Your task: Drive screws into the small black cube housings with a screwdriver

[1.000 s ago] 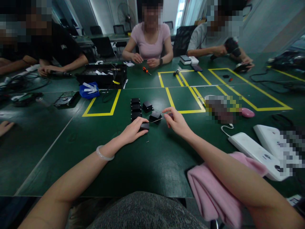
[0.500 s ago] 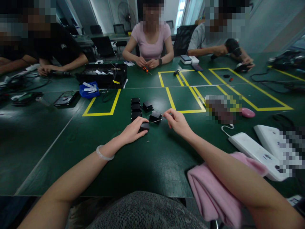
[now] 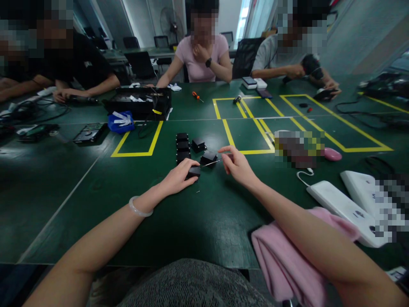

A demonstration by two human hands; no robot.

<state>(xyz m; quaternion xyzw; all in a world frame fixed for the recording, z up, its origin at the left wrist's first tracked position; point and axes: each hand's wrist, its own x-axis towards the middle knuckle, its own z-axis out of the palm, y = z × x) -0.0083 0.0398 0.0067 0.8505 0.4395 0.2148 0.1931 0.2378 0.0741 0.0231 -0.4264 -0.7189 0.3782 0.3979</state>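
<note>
My left hand is closed on a small black box, steadying it on the green table. In my right hand is a screwdriver; its thin metal shaft points left at the side of that box. My fingers mostly hide its handle. Whether the tip sits on a screw is too small to tell. Several similar black boxes stand in a row just beyond my left hand. Two more, a farther black box and a nearer black box, lie right of the row. A tiny screw-like piece lies in front.
A pink cloth hangs over the table edge under my right forearm. White power-bank-like devices and a pink mouse lie right. Farther off are a black bin, a blue bundle, an orange screwdriver and co-workers.
My hands keep almost the same place; my right fingers have shifted slightly on the screwdriver. Across the table, a person has let go of the orange screwdriver and raised one hand to the chin.
</note>
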